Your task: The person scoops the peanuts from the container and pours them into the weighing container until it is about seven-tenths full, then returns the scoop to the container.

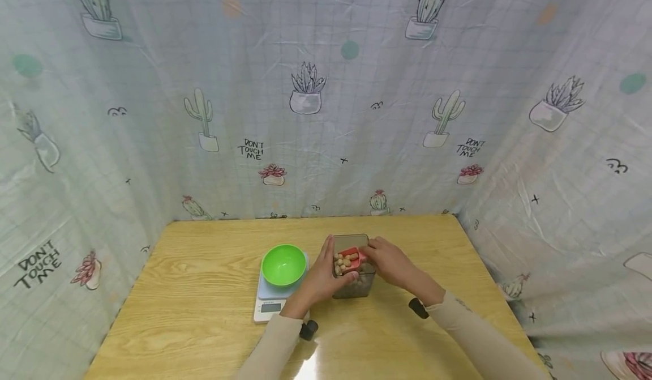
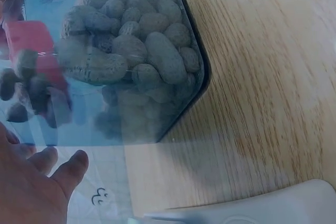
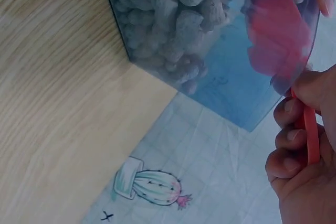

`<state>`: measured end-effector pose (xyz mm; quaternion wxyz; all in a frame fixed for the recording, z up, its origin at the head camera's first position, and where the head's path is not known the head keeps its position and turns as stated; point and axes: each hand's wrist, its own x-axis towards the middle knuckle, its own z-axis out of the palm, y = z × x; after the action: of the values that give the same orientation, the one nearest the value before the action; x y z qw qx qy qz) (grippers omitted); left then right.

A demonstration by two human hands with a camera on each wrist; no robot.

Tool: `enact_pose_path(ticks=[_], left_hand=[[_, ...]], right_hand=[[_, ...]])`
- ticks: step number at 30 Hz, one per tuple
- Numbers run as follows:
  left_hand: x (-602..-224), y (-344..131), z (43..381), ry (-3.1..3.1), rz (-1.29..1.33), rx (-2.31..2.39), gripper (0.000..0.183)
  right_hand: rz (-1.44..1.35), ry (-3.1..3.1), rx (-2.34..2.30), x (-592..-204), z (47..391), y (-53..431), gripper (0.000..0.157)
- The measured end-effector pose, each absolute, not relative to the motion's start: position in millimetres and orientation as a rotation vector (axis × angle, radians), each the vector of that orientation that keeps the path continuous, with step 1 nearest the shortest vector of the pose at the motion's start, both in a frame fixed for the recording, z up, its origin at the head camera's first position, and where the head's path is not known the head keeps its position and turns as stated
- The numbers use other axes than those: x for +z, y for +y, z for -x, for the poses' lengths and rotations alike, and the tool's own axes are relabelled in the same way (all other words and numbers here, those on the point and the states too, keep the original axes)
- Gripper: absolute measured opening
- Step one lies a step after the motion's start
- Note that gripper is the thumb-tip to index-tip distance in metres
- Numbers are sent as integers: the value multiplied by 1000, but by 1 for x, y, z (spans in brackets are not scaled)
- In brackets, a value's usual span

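A clear, smoke-tinted plastic container [image 1: 354, 290] stands on the table with unshelled peanuts [image 2: 131, 40] in its lower part. Inside its mouth is a red scoop [image 1: 350, 252] bearing several peanuts. My right hand [image 1: 389, 260] grips the scoop's handle [image 3: 312, 135] at the container's right rim, fingers curled round it. At the left side, my left hand [image 1: 322, 278] holds the container, its fingers along the left wall and its thumb across the front rim. Through the tinted wall the scoop's bowl [image 3: 278, 32] shows well above the main heap.
Left of the container, a green bowl [image 1: 284, 265] sits on a white kitchen scale [image 1: 265, 315] with a small display. The wooden table [image 1: 204, 289] meets a patterned curtain [image 1: 336, 142] at the back and sides. Black straps [image 1: 418, 308] circle the wrists.
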<state>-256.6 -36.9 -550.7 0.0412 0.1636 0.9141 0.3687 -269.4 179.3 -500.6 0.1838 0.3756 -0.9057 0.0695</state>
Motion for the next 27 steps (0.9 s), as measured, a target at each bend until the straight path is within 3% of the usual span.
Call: enact_pose_path(ticks=[27], left_hand=[[-548,-38,257,2819,-475,1082,113]], right_hand=[[-814,-2688,492,-517,258,194,23]])
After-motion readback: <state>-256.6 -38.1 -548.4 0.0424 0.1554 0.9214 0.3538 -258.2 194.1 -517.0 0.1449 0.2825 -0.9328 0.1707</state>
